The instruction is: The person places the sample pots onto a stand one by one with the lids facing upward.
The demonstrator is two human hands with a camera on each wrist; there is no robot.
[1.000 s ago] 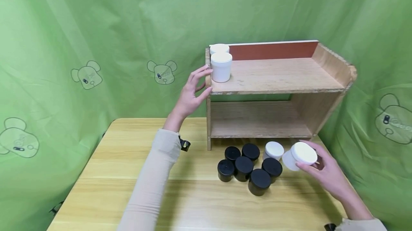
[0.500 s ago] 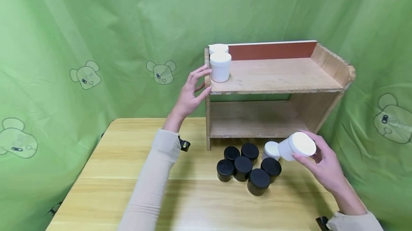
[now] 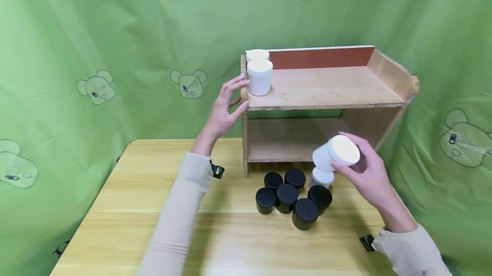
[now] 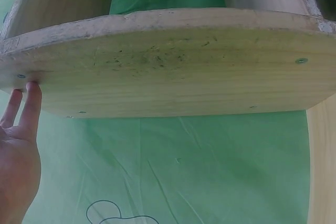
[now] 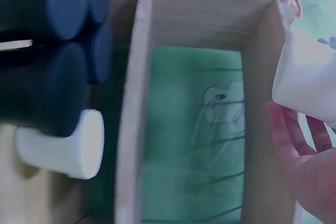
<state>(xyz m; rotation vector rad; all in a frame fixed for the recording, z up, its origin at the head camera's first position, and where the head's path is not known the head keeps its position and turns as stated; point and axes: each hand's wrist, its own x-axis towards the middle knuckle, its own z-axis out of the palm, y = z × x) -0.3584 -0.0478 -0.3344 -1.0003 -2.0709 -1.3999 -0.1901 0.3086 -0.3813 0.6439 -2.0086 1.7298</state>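
My right hand (image 3: 367, 171) grips a white lidded jar (image 3: 326, 156), held tilted in front of the lower shelf, its lid toward the palm. Below it another white jar (image 3: 322, 177) stands on the table beside several black-lidded jars (image 3: 286, 197). My left hand (image 3: 221, 113) rests with fairly straight fingers against the left side panel of a wooden shelf unit (image 3: 326, 90). In the left wrist view two fingertips (image 4: 32, 88) touch the outside of that panel. Close to this hand, two white jars (image 3: 259, 78) stand one behind the other at the upper shelf's left end.
The shelf unit stands at the back of a wood-grain table (image 3: 153, 207) and has a lower shelf (image 3: 284, 139). A raised side panel (image 3: 392, 73) bounds its upper board on the right. Green cloth (image 3: 134, 32) hangs behind and at both sides.
My right hand has lifted the white jar from beside the other white jar, upward and to the left. My left hand stays against the shelf unit; the view has shifted slightly.
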